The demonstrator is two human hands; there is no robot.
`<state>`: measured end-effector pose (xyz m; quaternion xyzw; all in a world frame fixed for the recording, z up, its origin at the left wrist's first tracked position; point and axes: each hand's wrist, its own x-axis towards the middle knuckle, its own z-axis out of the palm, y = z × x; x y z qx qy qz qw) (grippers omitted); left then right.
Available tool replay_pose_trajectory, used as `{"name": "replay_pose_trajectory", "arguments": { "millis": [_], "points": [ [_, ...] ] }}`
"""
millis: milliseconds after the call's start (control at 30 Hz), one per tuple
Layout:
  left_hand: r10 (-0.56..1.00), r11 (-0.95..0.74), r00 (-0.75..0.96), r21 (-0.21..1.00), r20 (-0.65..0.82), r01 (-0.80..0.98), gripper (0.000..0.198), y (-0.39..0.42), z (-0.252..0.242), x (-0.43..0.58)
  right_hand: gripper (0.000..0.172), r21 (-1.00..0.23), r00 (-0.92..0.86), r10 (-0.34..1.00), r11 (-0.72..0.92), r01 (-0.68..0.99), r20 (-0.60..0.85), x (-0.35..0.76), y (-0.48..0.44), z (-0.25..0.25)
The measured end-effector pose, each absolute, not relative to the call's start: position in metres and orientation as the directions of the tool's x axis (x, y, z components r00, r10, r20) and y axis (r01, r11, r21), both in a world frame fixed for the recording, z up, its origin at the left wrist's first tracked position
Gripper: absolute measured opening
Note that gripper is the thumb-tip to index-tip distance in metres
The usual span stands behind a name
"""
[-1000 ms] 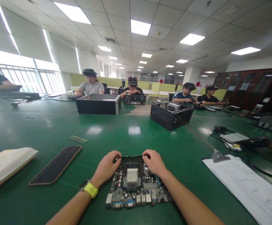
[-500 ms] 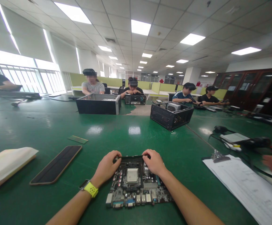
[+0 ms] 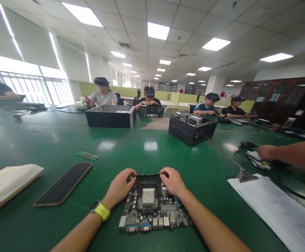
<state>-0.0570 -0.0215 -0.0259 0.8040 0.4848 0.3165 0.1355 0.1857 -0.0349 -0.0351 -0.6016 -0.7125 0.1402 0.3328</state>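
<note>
A computer motherboard point(image 3: 152, 210) lies flat on the green table point(image 3: 147, 154), its silver processor point(image 3: 148, 196) facing up in the middle and its ports toward me. My left hand point(image 3: 119, 187), with a yellow-green watch on the wrist, grips the board's far left corner. My right hand point(image 3: 172, 182) grips the far right corner. The fingers of both curl over the far edge.
A dark phone point(image 3: 63, 184) and a padded envelope point(image 3: 7, 183) lie at left, a thin green strip point(image 3: 87, 156) behind them. A clipboard with papers point(image 3: 275, 206) is at right, where a co-worker's arm point(image 3: 289, 155) reaches in. Open computer cases point(image 3: 191, 130) and seated people are across the table.
My hands and the motherboard have stayed put. The co-worker's arm at the right has reached further left over the cables and device near the clipboard.
</note>
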Motion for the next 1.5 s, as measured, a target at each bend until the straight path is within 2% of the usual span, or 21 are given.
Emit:
{"name": "replay_pose_trajectory", "arguments": {
  "millis": [1500],
  "points": [
    [0.861, -0.500, 0.333, 0.520, 0.384, 0.693, 0.012, -0.0207, -0.0274, -0.0574, 0.015, -0.604, -0.054, 0.952, 0.234, 0.762, 0.301, 0.1856, -0.0346, -0.0349]
  ]
}}
